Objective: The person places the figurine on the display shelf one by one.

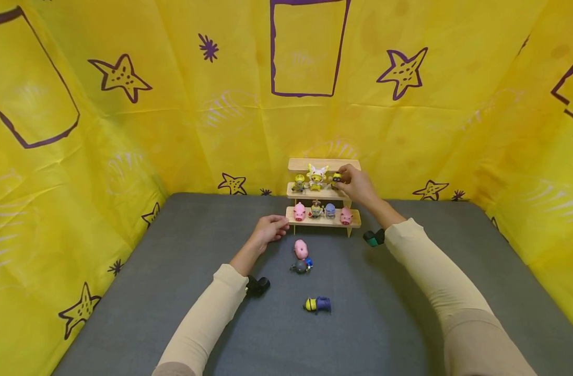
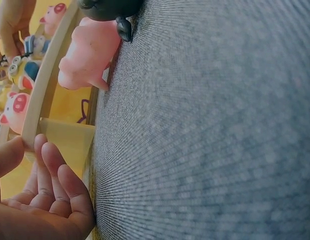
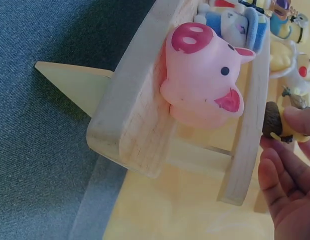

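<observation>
A three-tier wooden display stand (image 1: pixel 324 164) stands at the back of the table. My left hand (image 1: pixel 270 230) pinches the left end of its bottom shelf (image 2: pixel 43 107), thumb above and fingers beneath. At the middle shelf's right end, my right hand (image 1: pixel 359 185) holds a small minion figurine (image 3: pixel 273 121) between thumb and fingers. Left of it on that shelf are a white-eared yellow figurine (image 1: pixel 316 178) and another minion figurine (image 1: pixel 299 183). The bottom shelf bears a pink pig (image 1: pixel 299 212), a minion (image 1: pixel 316 209), a blue-grey figurine (image 1: pixel 330 211) and a second pig (image 3: pixel 205 80).
In front of the stand lie a pink pig toy (image 1: pixel 301 249) and a dark grey figurine (image 1: pixel 300 267) with a blue part. Closer to me, a minion toy (image 1: pixel 318 304) lies on its side on the grey tabletop (image 1: pixel 361 324). Yellow patterned cloth (image 1: pixel 239 136) rises behind the table.
</observation>
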`<action>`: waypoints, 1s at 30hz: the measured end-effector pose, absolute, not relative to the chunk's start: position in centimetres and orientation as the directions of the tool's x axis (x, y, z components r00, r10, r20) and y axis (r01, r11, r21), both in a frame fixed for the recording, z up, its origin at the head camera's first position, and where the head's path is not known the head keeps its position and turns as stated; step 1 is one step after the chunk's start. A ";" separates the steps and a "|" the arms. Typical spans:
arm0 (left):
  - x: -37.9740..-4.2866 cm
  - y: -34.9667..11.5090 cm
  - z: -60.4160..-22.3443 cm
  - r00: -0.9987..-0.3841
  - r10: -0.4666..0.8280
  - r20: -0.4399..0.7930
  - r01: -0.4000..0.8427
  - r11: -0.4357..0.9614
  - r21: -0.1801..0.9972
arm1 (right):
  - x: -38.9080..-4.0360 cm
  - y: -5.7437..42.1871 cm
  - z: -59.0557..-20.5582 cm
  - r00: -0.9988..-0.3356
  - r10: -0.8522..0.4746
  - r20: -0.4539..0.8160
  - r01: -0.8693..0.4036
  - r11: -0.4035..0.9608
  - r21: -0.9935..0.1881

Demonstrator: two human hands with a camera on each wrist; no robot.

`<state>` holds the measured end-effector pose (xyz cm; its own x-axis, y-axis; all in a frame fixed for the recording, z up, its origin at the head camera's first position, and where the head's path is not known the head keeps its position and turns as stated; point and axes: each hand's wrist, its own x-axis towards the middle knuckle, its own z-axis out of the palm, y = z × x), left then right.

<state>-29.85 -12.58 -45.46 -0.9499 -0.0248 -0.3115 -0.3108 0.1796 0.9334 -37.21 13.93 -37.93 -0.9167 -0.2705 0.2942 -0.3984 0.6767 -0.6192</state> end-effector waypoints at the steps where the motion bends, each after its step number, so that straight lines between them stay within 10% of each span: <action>1: -29.9 -12.6 -45.5 -0.950 -0.025 -0.312 -0.311 0.178 0.933 | -37.2 13.9 -37.9 -0.916 -0.270 0.297 -0.400 0.675 -0.620; 30: -29.9 -12.7 -45.4 -0.949 -0.019 -0.314 -0.312 0.174 0.934 | -34.0 15.7 -35.0 -0.946 -0.237 0.219 -0.323 0.658 -0.681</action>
<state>-29.85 -12.74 -45.35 -0.9493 -0.0193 -0.3138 -0.3122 0.1739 0.9340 -34.01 15.71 -35.02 -0.9464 -0.2370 0.2195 -0.3225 0.6576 -0.6808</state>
